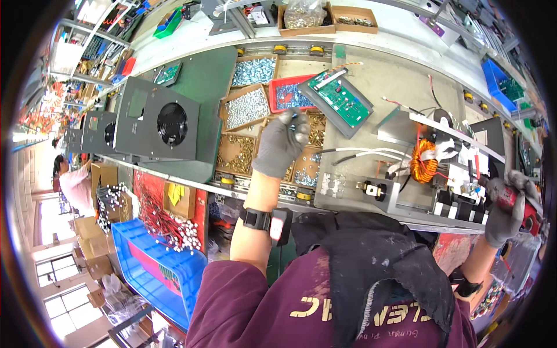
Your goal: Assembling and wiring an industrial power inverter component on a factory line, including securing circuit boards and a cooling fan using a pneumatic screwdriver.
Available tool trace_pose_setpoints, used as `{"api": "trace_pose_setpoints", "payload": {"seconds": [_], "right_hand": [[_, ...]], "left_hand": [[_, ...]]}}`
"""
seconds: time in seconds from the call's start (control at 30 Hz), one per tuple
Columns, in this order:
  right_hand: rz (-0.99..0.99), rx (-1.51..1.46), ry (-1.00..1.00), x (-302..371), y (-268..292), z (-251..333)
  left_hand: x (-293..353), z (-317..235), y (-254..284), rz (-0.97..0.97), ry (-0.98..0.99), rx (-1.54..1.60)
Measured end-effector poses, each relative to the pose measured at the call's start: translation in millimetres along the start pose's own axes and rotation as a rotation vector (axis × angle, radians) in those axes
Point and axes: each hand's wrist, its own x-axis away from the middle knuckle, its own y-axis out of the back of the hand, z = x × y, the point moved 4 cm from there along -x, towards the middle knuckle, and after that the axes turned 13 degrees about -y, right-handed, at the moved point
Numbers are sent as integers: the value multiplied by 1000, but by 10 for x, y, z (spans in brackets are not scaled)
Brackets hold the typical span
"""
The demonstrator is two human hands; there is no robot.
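Observation:
My left hand (pixel 281 142), in a grey glove, is raised over the cardboard screw trays with its fingers curled together. Whatever is between the fingertips is too small to make out. Just beyond it are a red tray (pixel 278 95) of small screws and a green circuit board (pixel 342 100) on a grey plate. At the far right my gloved right hand (pixel 503 216) grips a red power tool (pixel 529 219), partly hidden by the fingers. Beside that hand lies an open device chassis (pixel 400 210) with an orange-wound copper coil (pixel 424 161) and white cables (pixel 371 151).
Trays of silver screws (pixel 246 109) and brass screws (pixel 235 152) stand left of my left hand. Grey metal housings with round fans (pixel 173 124) line the bench further left. A blue crate (pixel 130 255) and a bundle of red wires (pixel 159 217) sit below. A person in pink (pixel 75 182) is at the far left.

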Motion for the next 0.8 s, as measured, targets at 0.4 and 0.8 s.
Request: {"api": "trace_pose_setpoints", "payload": {"seconds": [0.4, 0.8], "right_hand": [[783, -417, 24, 93, -1863, 74], [936, -438, -15, 493, -2909, -176]], "left_hand": [[1090, 866, -826, -9, -78, -135], [1444, 266, -410, -170, -119, -291]]}}
